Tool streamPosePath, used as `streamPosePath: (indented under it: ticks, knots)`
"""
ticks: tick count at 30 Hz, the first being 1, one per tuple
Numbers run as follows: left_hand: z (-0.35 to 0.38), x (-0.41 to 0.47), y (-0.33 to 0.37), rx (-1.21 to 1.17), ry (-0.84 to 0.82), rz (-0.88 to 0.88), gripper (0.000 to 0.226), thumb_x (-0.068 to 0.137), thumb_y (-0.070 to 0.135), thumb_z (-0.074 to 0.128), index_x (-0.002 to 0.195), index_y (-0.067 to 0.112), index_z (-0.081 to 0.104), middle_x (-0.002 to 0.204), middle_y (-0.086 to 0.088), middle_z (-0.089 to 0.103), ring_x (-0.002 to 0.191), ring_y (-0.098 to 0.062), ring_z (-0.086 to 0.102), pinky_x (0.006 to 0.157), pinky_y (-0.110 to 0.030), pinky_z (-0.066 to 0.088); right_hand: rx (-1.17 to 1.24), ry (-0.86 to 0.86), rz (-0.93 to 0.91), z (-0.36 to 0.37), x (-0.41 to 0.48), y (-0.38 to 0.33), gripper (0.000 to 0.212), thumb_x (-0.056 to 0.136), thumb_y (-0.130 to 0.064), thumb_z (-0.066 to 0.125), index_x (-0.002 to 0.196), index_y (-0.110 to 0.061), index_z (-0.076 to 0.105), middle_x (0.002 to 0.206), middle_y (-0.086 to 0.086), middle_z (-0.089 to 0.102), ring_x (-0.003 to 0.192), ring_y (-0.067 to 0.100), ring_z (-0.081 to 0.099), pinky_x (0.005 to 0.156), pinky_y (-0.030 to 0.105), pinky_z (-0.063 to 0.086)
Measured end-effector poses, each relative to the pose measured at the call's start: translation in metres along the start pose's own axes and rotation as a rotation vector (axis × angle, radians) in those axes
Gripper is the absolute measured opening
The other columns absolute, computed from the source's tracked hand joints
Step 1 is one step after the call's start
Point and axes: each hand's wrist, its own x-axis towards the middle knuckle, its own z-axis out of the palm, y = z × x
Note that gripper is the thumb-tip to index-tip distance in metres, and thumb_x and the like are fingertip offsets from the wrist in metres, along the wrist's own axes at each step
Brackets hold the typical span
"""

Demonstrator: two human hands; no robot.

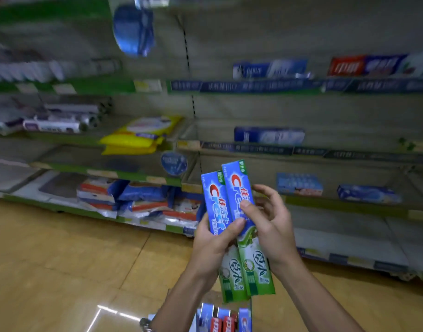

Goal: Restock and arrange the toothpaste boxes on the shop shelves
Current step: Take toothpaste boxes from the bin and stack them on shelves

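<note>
as two crest boxes stand touching | left hand grip: clasping both | right hand grip: pinching one

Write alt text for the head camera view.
The left hand and right hand hold two blue-and-green Crest toothpaste boxes nearly upright, side by side, before thinly stocked shop shelves. Below them stand spare toothpaste boxes.

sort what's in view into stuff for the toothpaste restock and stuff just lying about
For the job: two Crest boxes, held in the left hand and right hand; spare boxes below; toothpaste shelves.
Lying about: yellow packs; blue-and-orange packs; rolls.
</note>
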Motion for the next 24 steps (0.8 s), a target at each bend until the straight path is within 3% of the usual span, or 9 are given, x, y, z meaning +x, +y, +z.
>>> streamPosePath:
  ticks: [5,8,11,16,20,22,24]
  knots:
    - [0.082,-0.012,0.157,0.011,-0.015,0.077,0.065,0.054,0.023,0.083,0.112,0.001,0.062,0.106,-0.019,0.072,0.093,-0.035,0.069,0.081,-0.042,0.058,-0.061,-0.033,-0.079,0.022,0.032,-0.17,0.037,0.069,-0.025,0.07,0.105,-0.02,0.061,0.095,-0.001,0.073,0.084,0.008,0.068,0.071,0.023,0.054]
    - [0.135,-0.024,0.261,0.005,-0.023,0.151,0.06,0.051,0.024,0.083,0.105,0.003,0.067,0.103,-0.02,0.072,0.092,-0.035,0.07,0.084,-0.045,0.056,-0.117,-0.053,-0.106,0.036,0.045,-0.282,0.054,0.064,-0.041,0.07,0.113,-0.019,0.061,0.105,0.002,0.071,0.093,0.014,0.068,0.08,0.028,0.054]
    - [0.185,-0.033,0.353,-0.039,-0.045,0.187,0.057,0.047,0.022,0.086,0.098,0.002,0.071,0.101,-0.024,0.072,0.091,-0.04,0.069,0.088,-0.052,0.053,-0.163,-0.067,-0.15,0.043,0.059,-0.386,0.059,0.058,-0.046,0.07,0.11,-0.021,0.063,0.102,0.004,0.071,0.089,0.013,0.067,0.081,0.026,0.054]
    - [0.255,-0.045,0.462,-0.116,-0.079,0.194,0.061,0.037,0.014,0.085,0.091,-0.009,0.07,0.086,-0.028,0.072,0.069,-0.034,0.07,0.063,-0.04,0.06,-0.338,-0.188,-0.185,0.038,0.066,-0.519,0.073,0.052,-0.067,0.078,0.11,-0.027,0.062,0.108,-0.002,0.072,0.098,0.02,0.068,0.087,0.037,0.054]
    - [0.301,-0.045,0.496,-0.149,-0.02,0.175,0.043,0.041,0.013,0.083,0.08,-0.004,0.074,0.086,-0.027,0.072,0.074,-0.037,0.069,0.073,-0.048,0.057,-0.382,-0.294,-0.135,0.018,0.073,-0.579,0.057,0.061,-0.034,0.079,0.112,-0.02,0.059,0.107,-0.009,0.072,0.097,0.011,0.07,0.081,0.022,0.053]
    - [0.321,-0.043,0.5,-0.177,-0.004,0.15,0.042,0.046,0.008,0.079,0.085,-0.005,0.072,0.086,-0.028,0.072,0.071,-0.036,0.069,0.069,-0.047,0.058,-0.401,-0.341,-0.1,0.004,0.077,-0.596,0.061,0.062,-0.03,0.081,0.117,-0.023,0.055,0.109,-0.014,0.071,0.101,0.008,0.068,0.086,0.024,0.053]
    - [0.341,-0.039,0.5,-0.196,0.025,0.126,0.051,0.042,0.0,0.082,0.091,-0.006,0.07,0.086,-0.027,0.072,0.074,-0.038,0.069,0.075,-0.049,0.057,-0.416,-0.374,-0.05,-0.013,0.083,-0.607,0.061,0.067,-0.021,0.084,0.119,-0.026,0.053,0.108,-0.014,0.071,0.101,0.008,0.068,0.088,0.027,0.053]
